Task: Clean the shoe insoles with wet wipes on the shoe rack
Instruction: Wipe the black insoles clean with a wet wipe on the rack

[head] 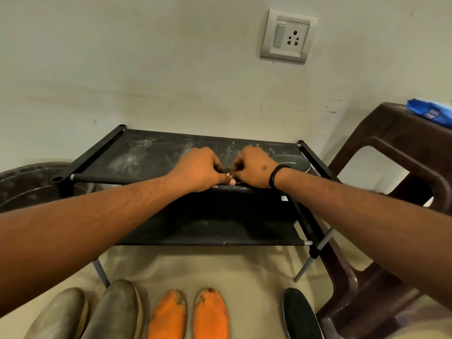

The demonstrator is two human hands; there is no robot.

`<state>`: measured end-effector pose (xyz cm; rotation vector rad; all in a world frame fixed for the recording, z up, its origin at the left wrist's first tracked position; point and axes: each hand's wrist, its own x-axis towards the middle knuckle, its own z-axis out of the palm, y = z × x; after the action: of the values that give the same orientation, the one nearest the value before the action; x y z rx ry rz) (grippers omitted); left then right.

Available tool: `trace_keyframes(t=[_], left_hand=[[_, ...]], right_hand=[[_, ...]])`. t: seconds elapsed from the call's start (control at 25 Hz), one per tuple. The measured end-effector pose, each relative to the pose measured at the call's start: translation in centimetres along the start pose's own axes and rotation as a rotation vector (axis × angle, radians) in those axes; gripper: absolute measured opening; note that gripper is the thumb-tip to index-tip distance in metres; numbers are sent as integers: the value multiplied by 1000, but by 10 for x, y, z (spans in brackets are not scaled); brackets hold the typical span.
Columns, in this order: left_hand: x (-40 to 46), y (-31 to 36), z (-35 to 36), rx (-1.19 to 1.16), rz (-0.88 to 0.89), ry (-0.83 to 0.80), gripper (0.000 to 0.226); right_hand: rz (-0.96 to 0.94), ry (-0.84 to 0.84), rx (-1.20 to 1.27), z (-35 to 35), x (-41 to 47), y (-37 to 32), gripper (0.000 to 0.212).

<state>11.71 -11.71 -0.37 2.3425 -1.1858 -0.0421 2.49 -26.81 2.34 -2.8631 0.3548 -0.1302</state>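
While both hands, left hand (pixel 200 168) and right hand (pixel 254 167), pinch a small white wet wipe (pixel 229 174) over the dark flat insole (pixel 291 163) at the black fabric shoe rack (pixel 146 152) front-right edge: spread wipe fully, then stroke lengthwise.

Both hands are met at the front edge of the shoe rack (pixel 137 152): the left hand (pixel 198 168) and the right hand (pixel 254 167) are curled, and a small white scrap (pixel 230 176) is pinched between them, over a dark insole (pixel 241 188). Another dark insole (pixel 292 162) is laid on the dusty top shelf. Grey insoles (pixel 97 311), orange insoles (pixel 189 314) and a black insole (pixel 302 314) are lined up on the floor. A blue wipes pack (pixel 430 112) is seen on the brown stool (pixel 391 148)
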Motion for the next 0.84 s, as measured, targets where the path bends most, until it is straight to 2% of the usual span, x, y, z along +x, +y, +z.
trace_keyframes(t=[0.08, 0.16, 0.24, 0.36, 0.52, 0.68, 0.76, 0.84], left_hand=[[0, 1, 0, 0, 2, -2, 48], [1, 3, 0, -2, -3, 3, 47], [1, 2, 0, 2, -9, 6, 46], [0, 1, -1, 6, -9, 12, 46], [0, 3, 0, 2, -10, 12, 47], [-1, 2, -1, -3, -18, 10, 48], [-2, 4, -1, -13, -19, 14, 47], [-2, 4, -1, -13, -22, 17, 47]], right_hand=[[27, -53, 133, -6, -2, 0, 8], [99, 32, 49, -7, 4, 6, 9], [80, 65, -36, -3, 4, 0, 10], [8, -44, 119, -3, 3, -7, 8], [118, 84, -23, 0, 10, 1, 7], [35, -32, 149, -1, 6, -3, 10], [105, 35, 90, -2, 9, 5, 10], [98, 69, 0, 1, 7, 2, 10]])
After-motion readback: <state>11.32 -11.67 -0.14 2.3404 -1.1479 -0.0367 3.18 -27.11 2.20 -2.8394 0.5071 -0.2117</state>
